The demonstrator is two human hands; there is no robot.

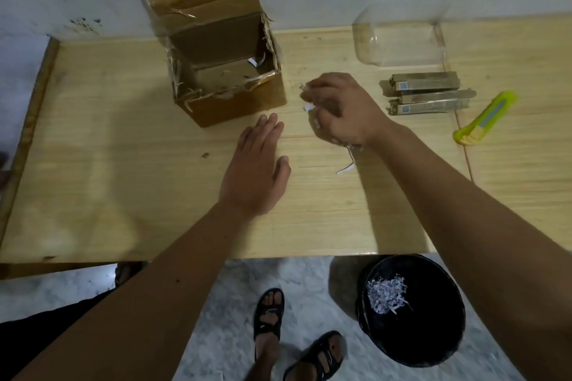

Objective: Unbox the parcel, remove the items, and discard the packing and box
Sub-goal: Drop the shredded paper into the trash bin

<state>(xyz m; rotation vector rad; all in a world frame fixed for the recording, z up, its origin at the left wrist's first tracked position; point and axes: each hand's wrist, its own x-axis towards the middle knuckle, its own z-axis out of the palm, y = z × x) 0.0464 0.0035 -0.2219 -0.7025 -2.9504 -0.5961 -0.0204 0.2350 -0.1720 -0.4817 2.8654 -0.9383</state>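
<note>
An opened brown cardboard box (229, 93) stands on the wooden table (123, 164), its taped flap raised against the wall and a few paper shreds left inside. My right hand (340, 108) is closed around a clump of shredded paper packing (312, 114) just right of the box; one strip (348, 164) hangs from it to the table. My left hand (257, 167) lies flat and empty on the table, fingers pointing toward the box. Several slim olive-brown item boxes (427, 96) lie stacked to the right.
A clear plastic container (399, 37) sits against the wall at back right. A yellow-green box cutter (486, 117) lies right of the item boxes. A black bin (411, 309) holding shredded paper stands on the floor under the table's front edge, beside my sandalled feet (297, 337).
</note>
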